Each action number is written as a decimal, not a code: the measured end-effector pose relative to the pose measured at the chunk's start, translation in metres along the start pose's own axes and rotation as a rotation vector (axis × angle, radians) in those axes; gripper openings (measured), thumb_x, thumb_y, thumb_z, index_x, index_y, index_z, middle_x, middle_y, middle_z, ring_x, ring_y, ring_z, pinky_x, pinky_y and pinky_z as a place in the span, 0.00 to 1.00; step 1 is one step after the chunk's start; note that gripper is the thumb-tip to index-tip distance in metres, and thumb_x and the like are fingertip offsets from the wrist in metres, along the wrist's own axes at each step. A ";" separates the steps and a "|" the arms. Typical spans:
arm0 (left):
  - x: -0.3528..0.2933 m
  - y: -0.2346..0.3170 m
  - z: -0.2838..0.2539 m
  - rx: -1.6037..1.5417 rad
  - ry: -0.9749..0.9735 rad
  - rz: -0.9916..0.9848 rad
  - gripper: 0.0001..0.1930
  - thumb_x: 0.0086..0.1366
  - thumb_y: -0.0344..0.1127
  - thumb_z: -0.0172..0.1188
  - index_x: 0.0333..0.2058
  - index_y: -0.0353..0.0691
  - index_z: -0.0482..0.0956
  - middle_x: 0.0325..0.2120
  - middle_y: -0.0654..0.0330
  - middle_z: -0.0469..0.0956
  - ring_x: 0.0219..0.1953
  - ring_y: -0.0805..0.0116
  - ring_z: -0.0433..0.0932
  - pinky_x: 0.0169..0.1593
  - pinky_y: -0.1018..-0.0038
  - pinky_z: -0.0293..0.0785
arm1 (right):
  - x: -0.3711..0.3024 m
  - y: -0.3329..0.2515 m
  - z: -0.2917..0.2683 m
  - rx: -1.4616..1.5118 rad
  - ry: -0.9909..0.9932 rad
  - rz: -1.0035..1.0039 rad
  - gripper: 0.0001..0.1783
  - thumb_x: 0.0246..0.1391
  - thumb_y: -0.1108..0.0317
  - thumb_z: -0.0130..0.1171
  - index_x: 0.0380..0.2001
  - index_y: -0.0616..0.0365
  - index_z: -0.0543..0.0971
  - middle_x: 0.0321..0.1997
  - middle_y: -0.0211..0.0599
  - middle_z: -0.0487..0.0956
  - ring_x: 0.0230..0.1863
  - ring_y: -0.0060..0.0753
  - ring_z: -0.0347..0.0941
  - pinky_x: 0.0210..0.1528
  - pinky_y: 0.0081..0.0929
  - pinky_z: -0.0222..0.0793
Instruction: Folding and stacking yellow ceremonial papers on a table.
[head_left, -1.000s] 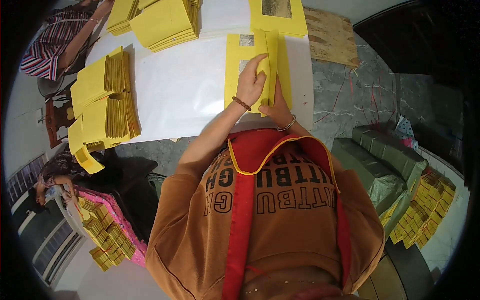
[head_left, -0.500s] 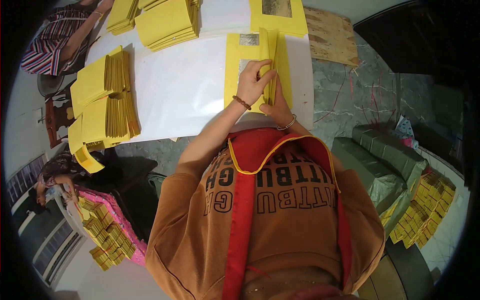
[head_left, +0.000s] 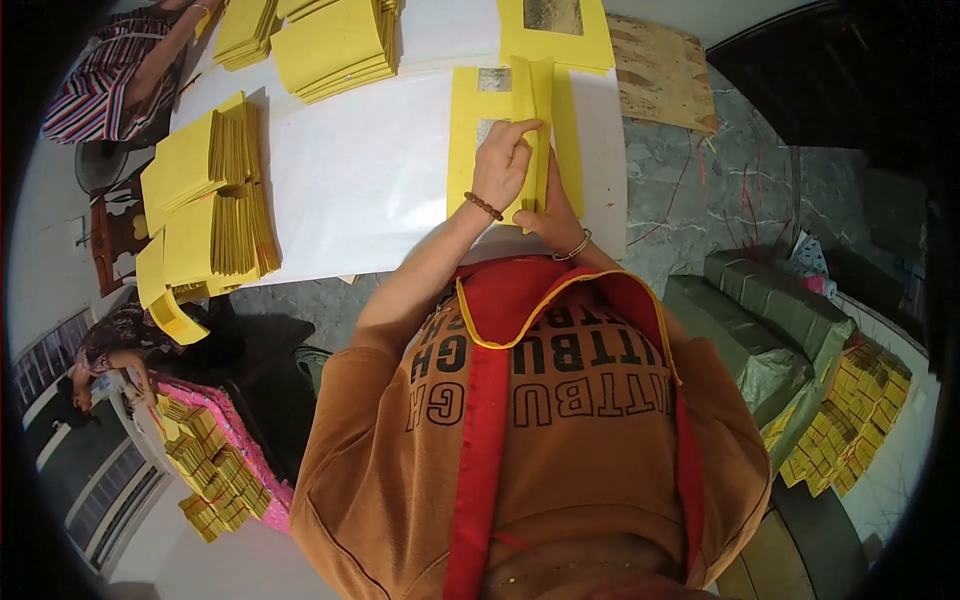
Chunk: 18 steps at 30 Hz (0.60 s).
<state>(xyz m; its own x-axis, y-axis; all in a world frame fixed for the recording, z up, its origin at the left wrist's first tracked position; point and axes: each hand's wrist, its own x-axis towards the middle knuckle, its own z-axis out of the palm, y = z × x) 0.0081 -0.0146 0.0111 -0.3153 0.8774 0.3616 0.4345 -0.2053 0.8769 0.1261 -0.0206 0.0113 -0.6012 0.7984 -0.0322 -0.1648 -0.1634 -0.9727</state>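
A yellow paper (head_left: pixel 537 95) stands partly folded over lengthwise on the white table in front of me. My left hand (head_left: pixel 502 168), with a brown bead bracelet at its wrist, is closed against the fold's left side; its index finger lies across the paper and its other fingers curl in. My right hand (head_left: pixel 560 208), wearing a pale bangle, grips the same paper from the right, thumb at the near end and fingers mostly hidden behind it. Beneath both hands lies a flat yellow sheet (head_left: pixel 466 110) with silver foil patches.
Folded yellow paper stacks (head_left: pixel 215 200) stand along the table's (head_left: pixel 340 180) left side, more (head_left: pixel 335 50) at the far edge. Another foil-patched sheet (head_left: pixel 595 45) lies beyond. Green wrapped bundles (head_left: pixel 745 310) sit at right. A person in stripes (head_left: pixel 110 80) works far left; another person (head_left: pixel 120 345) is lower left.
The folded paper has closed up and tipped slightly left. My left hand's index finger has straightened across it, and its thumb has drawn in. My right hand stays nearly where it was.
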 end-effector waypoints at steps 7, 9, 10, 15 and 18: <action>-0.001 0.008 0.001 0.046 -0.093 -0.237 0.17 0.48 0.38 0.62 0.36 0.38 0.75 0.30 0.54 0.72 0.27 0.62 0.70 0.29 0.73 0.67 | -0.003 0.018 -0.006 -0.127 0.017 -0.023 0.58 0.27 0.60 0.64 0.58 0.66 0.40 0.57 0.46 0.52 0.60 0.39 0.49 0.59 0.31 0.47; 0.001 0.010 0.000 0.035 -0.091 -0.214 0.18 0.47 0.39 0.63 0.37 0.38 0.75 0.30 0.55 0.72 0.27 0.63 0.70 0.29 0.73 0.66 | -0.003 0.022 -0.008 -0.170 0.022 -0.013 0.59 0.27 0.60 0.64 0.58 0.67 0.39 0.58 0.48 0.52 0.60 0.40 0.47 0.59 0.31 0.46; 0.001 0.011 -0.001 0.019 -0.115 -0.255 0.18 0.47 0.39 0.63 0.37 0.38 0.75 0.30 0.55 0.72 0.27 0.63 0.70 0.29 0.73 0.66 | -0.004 0.023 -0.009 -0.165 0.027 -0.018 0.59 0.27 0.60 0.64 0.58 0.67 0.39 0.58 0.48 0.51 0.61 0.40 0.47 0.60 0.31 0.45; 0.000 0.005 -0.001 -0.024 -0.110 -0.226 0.17 0.48 0.38 0.62 0.37 0.38 0.75 0.29 0.55 0.72 0.25 0.65 0.69 0.27 0.74 0.65 | -0.002 0.017 -0.008 -0.179 0.028 -0.049 0.59 0.27 0.61 0.64 0.59 0.66 0.38 0.57 0.46 0.52 0.59 0.39 0.49 0.59 0.30 0.48; -0.001 0.004 -0.002 -0.057 -0.124 -0.287 0.15 0.50 0.36 0.60 0.35 0.37 0.75 0.27 0.56 0.71 0.22 0.67 0.67 0.26 0.75 0.64 | -0.001 0.002 -0.003 -0.048 0.024 -0.014 0.59 0.27 0.61 0.64 0.59 0.63 0.39 0.56 0.43 0.54 0.57 0.36 0.53 0.57 0.29 0.52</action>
<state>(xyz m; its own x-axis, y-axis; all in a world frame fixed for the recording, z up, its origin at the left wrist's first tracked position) 0.0084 -0.0172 0.0148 -0.3112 0.9486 0.0584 0.2937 0.0375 0.9552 0.1293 -0.0201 0.0086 -0.5803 0.8141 -0.0238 -0.1353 -0.1251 -0.9829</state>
